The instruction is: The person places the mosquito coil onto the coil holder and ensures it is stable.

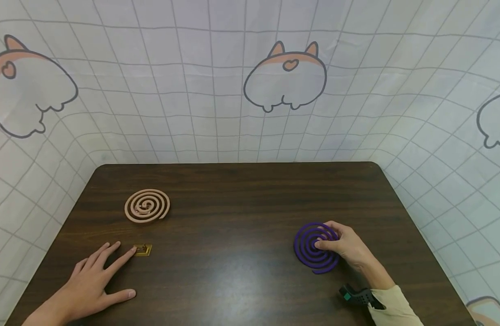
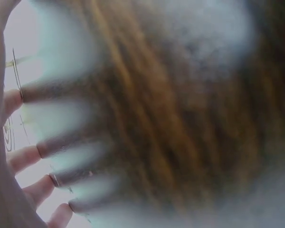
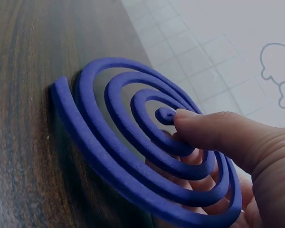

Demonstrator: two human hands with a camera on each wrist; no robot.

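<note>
A purple mosquito coil (image 1: 305, 253) is held at the right of the table by my right hand (image 1: 347, 246). In the right wrist view the thumb presses near the centre of the coil (image 3: 128, 166), with the other fingers behind it; the coil is tilted, its outer end close to the wood. My left hand (image 1: 91, 283) lies palm down on the table at the left, fingers spread. Its index fingertip touches or nearly touches a small gold metal stand (image 1: 147, 250). In the left wrist view, fingertips (image 2: 26, 158) rest on the blurred tabletop.
A tan mosquito coil (image 1: 131, 212) lies flat on the dark wooden table (image 1: 233, 190), behind the left hand. White grid-patterned curtain (image 1: 184, 90) with cartoon animals surrounds the table's back and sides. A black strap (image 1: 357, 296) is on the right wrist.
</note>
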